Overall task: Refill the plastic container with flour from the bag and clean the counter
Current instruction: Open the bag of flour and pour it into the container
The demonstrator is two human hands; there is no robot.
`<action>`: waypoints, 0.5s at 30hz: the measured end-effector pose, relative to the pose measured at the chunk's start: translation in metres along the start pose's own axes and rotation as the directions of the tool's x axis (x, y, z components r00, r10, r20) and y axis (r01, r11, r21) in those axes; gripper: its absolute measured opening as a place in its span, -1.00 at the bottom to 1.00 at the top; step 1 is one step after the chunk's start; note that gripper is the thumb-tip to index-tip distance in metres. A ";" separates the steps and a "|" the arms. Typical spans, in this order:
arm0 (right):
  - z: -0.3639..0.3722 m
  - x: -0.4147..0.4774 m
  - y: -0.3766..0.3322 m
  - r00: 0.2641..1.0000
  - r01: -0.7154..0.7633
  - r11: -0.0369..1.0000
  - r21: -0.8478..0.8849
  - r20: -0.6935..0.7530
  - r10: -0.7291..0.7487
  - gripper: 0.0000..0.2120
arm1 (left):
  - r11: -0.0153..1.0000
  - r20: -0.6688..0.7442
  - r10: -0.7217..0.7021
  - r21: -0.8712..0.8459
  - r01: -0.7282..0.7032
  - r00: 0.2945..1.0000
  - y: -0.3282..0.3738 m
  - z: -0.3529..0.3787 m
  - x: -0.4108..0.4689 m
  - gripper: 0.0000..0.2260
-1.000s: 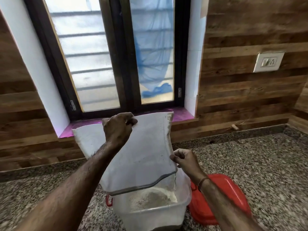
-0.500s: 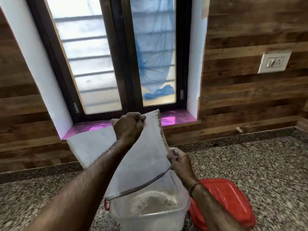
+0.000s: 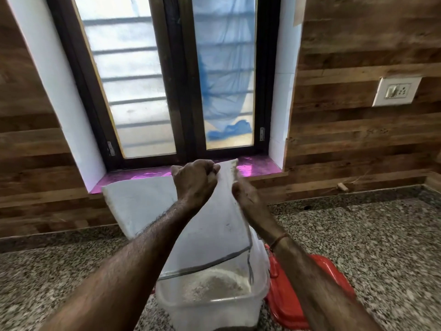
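One bag [image 3: 214, 223] upended — left hand [image 3: 194, 180] clenches its top; right hand [image 3: 245, 194] blurred, grip unclear.

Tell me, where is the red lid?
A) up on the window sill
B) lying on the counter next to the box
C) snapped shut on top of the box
B: the red lid lies flat on the counter to the right of the box, which stands open under the bag with flour showing inside.
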State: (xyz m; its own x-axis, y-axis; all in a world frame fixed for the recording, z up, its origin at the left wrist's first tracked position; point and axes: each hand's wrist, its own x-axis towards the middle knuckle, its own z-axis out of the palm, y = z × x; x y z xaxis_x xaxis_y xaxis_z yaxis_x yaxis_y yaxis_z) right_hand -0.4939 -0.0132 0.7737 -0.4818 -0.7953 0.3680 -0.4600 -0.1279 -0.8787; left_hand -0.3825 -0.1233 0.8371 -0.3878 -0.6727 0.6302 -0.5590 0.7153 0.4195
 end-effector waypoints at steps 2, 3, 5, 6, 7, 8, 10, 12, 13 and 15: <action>-0.001 -0.008 0.011 0.994 -0.103 0.991 -0.086 -0.052 0.099 -0.16 | 1.000 -0.010 -0.013 0.027 0.013 1.000 -0.002 -0.004 0.000 -0.73; -0.002 -0.011 0.019 0.979 -0.138 0.990 -0.040 -0.159 0.130 -0.10 | 0.999 0.000 -0.011 0.034 0.011 1.000 -0.004 -0.005 -0.001 -0.73; -0.006 -0.013 0.019 0.937 -0.104 0.985 0.136 -0.319 0.143 -0.02 | 1.000 0.020 0.005 0.017 -0.006 1.000 -0.007 -0.004 -0.004 -0.74; -0.006 -0.014 0.019 0.949 -0.086 0.976 0.201 -0.282 0.142 -0.07 | 1.000 0.025 0.018 0.002 -0.018 1.000 -0.006 -0.003 -0.006 -0.74; -0.005 -0.015 0.015 0.976 -0.116 0.963 0.244 -0.149 0.156 -0.16 | 1.000 0.015 0.026 -0.007 -0.025 1.000 -0.005 -0.001 -0.008 -0.75; -0.003 -0.015 0.013 0.982 -0.186 0.965 0.186 -0.002 0.189 -0.22 | 1.000 -0.007 0.029 -0.009 -0.029 1.000 -0.002 0.000 -0.009 -0.76; -0.002 -0.019 0.020 0.976 -0.218 0.976 -0.017 -0.004 0.218 -0.17 | 1.000 -0.028 0.028 -0.010 -0.028 0.999 0.000 -0.001 -0.009 -0.79; -0.006 -0.020 0.024 0.967 -0.198 0.980 -0.033 -0.170 0.190 -0.07 | 0.999 -0.001 0.030 -0.019 -0.030 1.000 -0.004 -0.003 -0.010 -0.82; -0.008 -0.020 0.016 0.957 -0.150 0.988 0.018 -0.250 0.150 -0.04 | 0.999 0.020 0.032 -0.026 -0.031 0.999 -0.006 -0.003 -0.011 -0.83; -0.012 -0.024 0.006 0.957 0.034 0.998 0.051 -0.289 -0.018 -0.25 | 0.999 0.031 0.034 -0.037 -0.033 0.999 -0.005 -0.001 -0.015 -0.83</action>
State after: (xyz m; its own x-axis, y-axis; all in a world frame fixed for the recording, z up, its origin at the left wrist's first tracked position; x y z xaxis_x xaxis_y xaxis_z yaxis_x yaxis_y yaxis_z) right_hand -0.4938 0.0119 0.7637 -0.6685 -0.5878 0.4556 -0.4373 -0.1849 -0.8801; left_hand -0.3730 -0.1169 0.8265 -0.4291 -0.6533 0.6237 -0.5184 0.7436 0.4222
